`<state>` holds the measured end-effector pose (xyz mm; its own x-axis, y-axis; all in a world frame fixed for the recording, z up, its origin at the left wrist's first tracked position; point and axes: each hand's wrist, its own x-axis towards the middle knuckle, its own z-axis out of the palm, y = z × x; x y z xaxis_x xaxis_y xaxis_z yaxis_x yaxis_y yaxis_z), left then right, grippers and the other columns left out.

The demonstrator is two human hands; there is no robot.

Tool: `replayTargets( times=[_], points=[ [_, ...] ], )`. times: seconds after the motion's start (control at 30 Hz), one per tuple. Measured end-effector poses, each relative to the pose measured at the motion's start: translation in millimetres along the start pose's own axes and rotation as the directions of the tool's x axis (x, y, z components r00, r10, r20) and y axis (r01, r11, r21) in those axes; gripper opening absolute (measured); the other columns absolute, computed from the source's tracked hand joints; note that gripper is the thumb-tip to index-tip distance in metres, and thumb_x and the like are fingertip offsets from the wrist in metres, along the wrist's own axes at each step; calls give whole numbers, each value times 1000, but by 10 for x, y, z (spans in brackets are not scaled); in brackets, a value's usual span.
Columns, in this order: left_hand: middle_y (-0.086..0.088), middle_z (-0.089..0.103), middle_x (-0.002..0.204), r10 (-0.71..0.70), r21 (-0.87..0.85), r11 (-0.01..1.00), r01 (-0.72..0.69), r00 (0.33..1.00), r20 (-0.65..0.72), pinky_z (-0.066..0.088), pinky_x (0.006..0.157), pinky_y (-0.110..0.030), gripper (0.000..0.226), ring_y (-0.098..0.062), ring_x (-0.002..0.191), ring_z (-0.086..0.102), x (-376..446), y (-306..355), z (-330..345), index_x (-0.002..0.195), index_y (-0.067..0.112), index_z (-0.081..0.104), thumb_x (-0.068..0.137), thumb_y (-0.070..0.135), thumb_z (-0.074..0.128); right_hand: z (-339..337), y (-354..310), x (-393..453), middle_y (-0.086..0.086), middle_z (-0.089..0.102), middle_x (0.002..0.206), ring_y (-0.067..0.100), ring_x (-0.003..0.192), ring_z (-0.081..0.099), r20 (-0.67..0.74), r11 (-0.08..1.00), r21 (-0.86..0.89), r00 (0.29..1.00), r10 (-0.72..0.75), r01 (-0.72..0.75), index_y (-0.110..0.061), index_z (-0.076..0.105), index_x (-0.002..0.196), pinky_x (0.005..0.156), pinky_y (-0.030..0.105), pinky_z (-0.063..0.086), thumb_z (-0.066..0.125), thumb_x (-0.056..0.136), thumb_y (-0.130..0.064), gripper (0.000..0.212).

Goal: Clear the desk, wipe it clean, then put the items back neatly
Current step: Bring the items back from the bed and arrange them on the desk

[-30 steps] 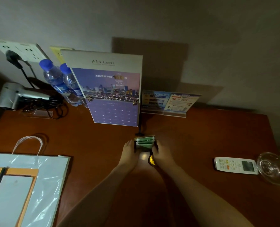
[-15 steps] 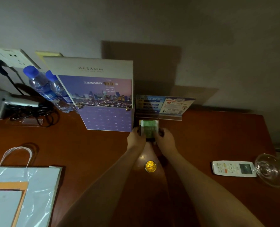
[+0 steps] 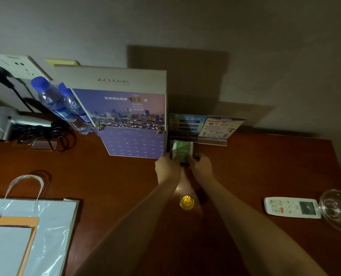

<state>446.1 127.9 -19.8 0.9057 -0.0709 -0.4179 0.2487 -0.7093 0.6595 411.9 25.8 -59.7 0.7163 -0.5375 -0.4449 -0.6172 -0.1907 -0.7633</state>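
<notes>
While both hands hold it near the centre of the frame, the small dark holder with green packets (image 3: pixel 182 152) sits close to the back of the desk (image 3: pixel 265 166), just right of the big calendar board (image 3: pixel 129 114) and just in front of the leaflet stand (image 3: pixel 205 128). The left hand (image 3: pixel 166 168) grips its left side with curled fingers, and the right hand (image 3: pixel 201 166) grips its right side in the same way. I cannot tell if the holder touches the desk. Below the hands, between the forearms, lies a round yellow tin (image 3: pixel 186 202). The widest free desk surface is right of the hands, up to the right edge. At lower right, the remote control (image 3: pixel 291 208) touches the glass dish (image 3: pixel 337 210).
</notes>
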Motion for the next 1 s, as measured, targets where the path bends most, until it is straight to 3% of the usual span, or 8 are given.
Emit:
replayTargets(
  times=[0.1, 0.3, 0.43, 0.57, 0.7, 0.8, 0.9, 1.0],
  points=[
    [-14, 67, 104, 17, 23, 1000, -17, 1000, 6, 35, 45, -12, 23, -19, 84, 60, -24, 21, 10, 112, 2, 62, 97, 12, 47, -3, 1, 23, 20, 66, 100, 24, 83, 58, -5, 1000, -12, 1000, -17, 17, 6, 61, 109, 47, 11, 34, 54, 96, -24, 34],
    [-14, 66, 109, 30, 7, 1000, -30, 1000, 5, 43, 66, -18, 22, -24, 98, 64, -57, 53, 31, 113, 2, 59, 96, 7, 47, -5, 4, 36, 19, 64, 103, 22, 85, 56, 0, 1000, 14, 1000, 20, -20, 5, 59, 112, 49, 13, 31, 52, 97, -25, 35],
    [-10, 65, 114, 40, -5, 999, -40, 999, -6, 38, 57, -7, 29, -20, 100, 63, -87, 22, 65, 122, 3, 56, 95, 5, 46, -9, -27, 49, 18, 64, 105, 17, 81, 52, 11, 999, 13, 999, 36, -37, 4, 60, 110, 50, 14, 31, 51, 97, -26, 33],
    [-12, 62, 115, 52, -12, 999, -52, 999, -6, 37, 54, -5, 33, -19, 98, 62, -99, -32, 89, 124, 3, 55, 92, 3, 46, 5, -36, 23, 18, 63, 110, 26, 96, 58, -1, 999, 12, 999, 45, -44, 3, 58, 114, 66, 24, 35, 54, 96, -25, 33],
    [-12, 63, 114, 95, -3, 996, -95, 995, -9, 38, 57, -4, 32, -21, 101, 61, -108, -36, 79, 118, 4, 60, 90, 0, 46, -8, -39, -42, 13, 64, 96, 13, 74, 54, -52, 999, 12, 998, -41, 42, 3, 63, 106, 51, 12, 35, 57, 94, -17, 24],
    [-10, 63, 113, 113, -6, 994, -113, 994, -9, 40, 59, -3, 31, -21, 102, 61, -107, -72, 68, 117, 5, 61, 90, -1, 46, -20, -52, -56, 8, 66, 95, -4, 67, 50, -30, 990, 42, 991, -131, 132, 1, 66, 103, 53, 0, 38, 58, 93, -13, 19],
    [-11, 64, 112, 122, -10, 992, -122, 992, -17, 46, 76, -16, 30, -22, 104, 60, -114, -94, 48, 115, 5, 62, 90, -1, 46, -34, -71, -48, 12, 69, 97, -4, 67, 52, -8, 984, 13, 984, -176, 176, 1, 67, 100, 53, 2, 38, 59, 92, -15, 20],
    [-11, 60, 115, 130, 16, 991, -130, 991, -37, 35, 74, -13, 31, -21, 106, 55, -128, -95, 8, 118, 5, 61, 92, 0, 45, -70, -104, -81, 7, 66, 94, 1, 70, 55, -20, 981, 40, 981, -192, 192, 1, 67, 101, 55, 2, 39, 60, 92, -14, 18]
  ],
)
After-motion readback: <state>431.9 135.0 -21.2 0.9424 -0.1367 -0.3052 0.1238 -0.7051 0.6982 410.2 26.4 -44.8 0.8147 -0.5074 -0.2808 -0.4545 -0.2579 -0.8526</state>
